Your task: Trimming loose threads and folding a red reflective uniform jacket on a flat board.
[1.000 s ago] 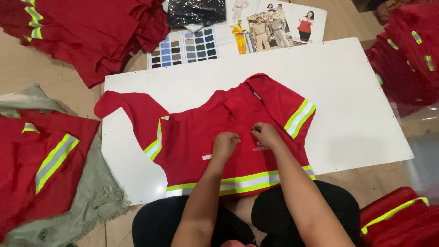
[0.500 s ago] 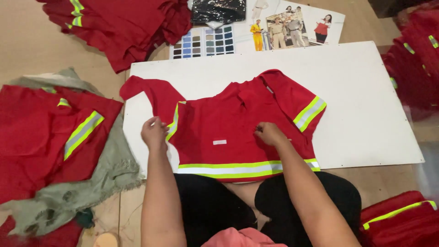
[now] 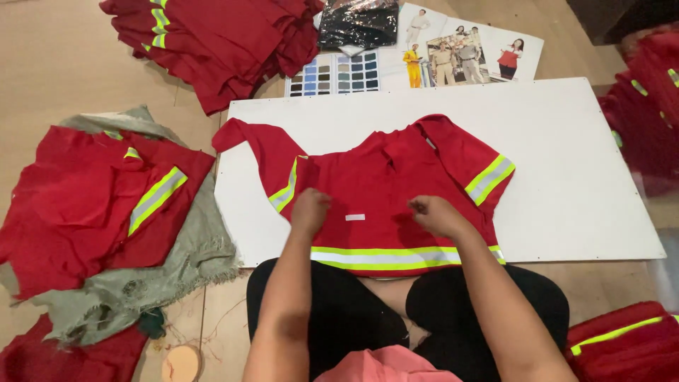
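With both my left hand [image 3: 310,209] and right hand [image 3: 433,214] pinching the shirt [image 3: 385,198], I keep the fold even and the cloth flat on the board [image 3: 566,177].

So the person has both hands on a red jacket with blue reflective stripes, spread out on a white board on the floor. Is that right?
Not quite: the stripes are yellow-green with a silver band, not blue. The head view shows it. The rest holds: the left hand and right hand rest on the red jacket, spread on the white board on the floor.
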